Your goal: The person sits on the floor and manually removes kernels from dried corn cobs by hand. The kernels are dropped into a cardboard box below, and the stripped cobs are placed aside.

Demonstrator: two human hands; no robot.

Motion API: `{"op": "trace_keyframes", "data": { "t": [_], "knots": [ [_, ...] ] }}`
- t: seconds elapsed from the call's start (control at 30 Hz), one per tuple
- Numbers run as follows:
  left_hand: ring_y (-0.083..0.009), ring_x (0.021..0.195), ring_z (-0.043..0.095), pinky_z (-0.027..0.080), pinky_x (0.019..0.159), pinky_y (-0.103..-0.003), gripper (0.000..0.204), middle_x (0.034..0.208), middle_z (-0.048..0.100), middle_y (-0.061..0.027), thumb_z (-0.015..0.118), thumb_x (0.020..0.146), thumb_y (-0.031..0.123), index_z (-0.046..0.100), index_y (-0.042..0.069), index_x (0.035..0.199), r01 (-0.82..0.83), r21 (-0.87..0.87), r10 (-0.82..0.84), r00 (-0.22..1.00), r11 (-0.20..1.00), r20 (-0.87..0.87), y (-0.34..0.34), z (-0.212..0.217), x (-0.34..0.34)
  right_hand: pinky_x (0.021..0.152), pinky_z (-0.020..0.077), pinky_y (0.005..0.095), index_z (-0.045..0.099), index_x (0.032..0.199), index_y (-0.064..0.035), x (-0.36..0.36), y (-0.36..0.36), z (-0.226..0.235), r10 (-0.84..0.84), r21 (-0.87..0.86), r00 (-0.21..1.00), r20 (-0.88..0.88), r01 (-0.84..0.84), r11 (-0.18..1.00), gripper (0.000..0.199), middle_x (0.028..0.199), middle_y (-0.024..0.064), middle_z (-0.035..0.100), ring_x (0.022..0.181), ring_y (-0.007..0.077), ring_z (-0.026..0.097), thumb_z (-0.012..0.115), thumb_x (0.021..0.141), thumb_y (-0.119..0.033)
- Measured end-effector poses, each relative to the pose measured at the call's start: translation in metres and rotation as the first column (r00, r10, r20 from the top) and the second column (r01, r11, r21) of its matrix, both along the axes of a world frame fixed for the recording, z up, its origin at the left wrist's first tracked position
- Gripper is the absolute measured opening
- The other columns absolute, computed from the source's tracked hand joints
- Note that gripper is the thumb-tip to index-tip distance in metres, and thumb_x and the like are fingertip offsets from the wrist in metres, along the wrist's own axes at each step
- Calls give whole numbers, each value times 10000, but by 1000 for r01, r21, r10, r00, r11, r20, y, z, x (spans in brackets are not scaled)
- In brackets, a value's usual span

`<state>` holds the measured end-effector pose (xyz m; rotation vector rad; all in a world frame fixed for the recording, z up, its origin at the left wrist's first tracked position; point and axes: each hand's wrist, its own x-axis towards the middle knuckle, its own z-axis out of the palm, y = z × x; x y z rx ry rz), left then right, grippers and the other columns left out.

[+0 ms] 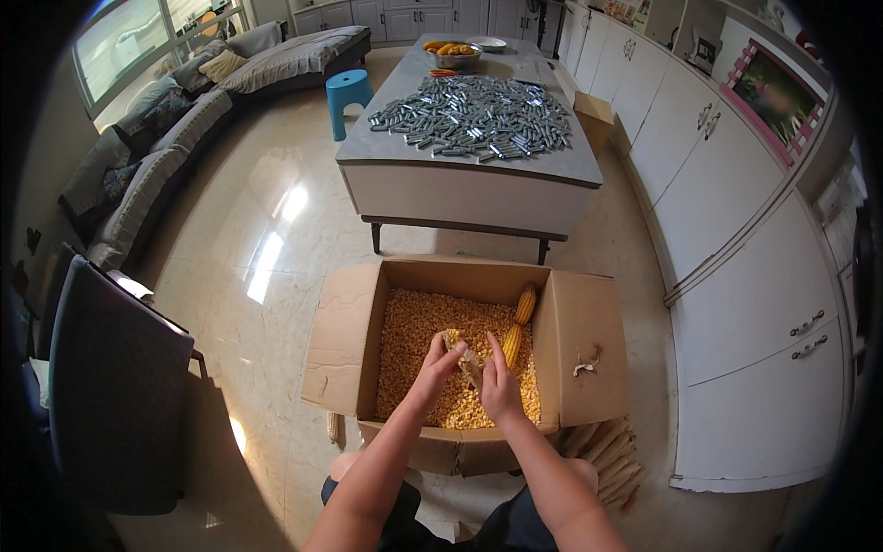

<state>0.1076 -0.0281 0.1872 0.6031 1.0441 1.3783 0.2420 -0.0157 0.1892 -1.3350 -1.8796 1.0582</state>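
Over an open cardboard box, my two hands are around a corn cob that looks mostly stripped, with yellow kernels left at its upper end. My left hand is closed on that upper end, thumb along the cob. Against the lower end rests my right hand, its fingers fairly straight and the cob by its thumb and palm. Loose corn kernels cover the box bottom. Two ears of corn with kernels on, a nearer one and a farther one, lie along the box's right wall.
Several bare cobs lie on the floor right of the box, and one cob on the left. Beyond stands a grey table with many small metallic cylinders and a bowl of corn. A blue stool stands beside it.
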Motion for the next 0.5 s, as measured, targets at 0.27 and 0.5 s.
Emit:
{"op": "trace_keyframes", "data": {
  "t": [0.27,0.5],
  "knots": [
    [-72,774,512,406,626,-206,155,874,545,5,495,889,255,466,113,943,-107,1,107,992,994,-62,2,-19,-5,482,456,377,175,1363,-70,-4,-6,6,5,257,988,154,-45,965,588,644,119,600,542,284,582,445,861,-216],
    [-91,727,528,416,622,-217,176,861,552,-14,521,873,269,466,114,936,-129,21,130,970,991,-207,2,-20,-6,487,462,347,158,1365,-51,-7,-9,6,-8,347,989,150,-44,937,639,685,99,607,561,251,593,489,854,-246]
  ]
}}
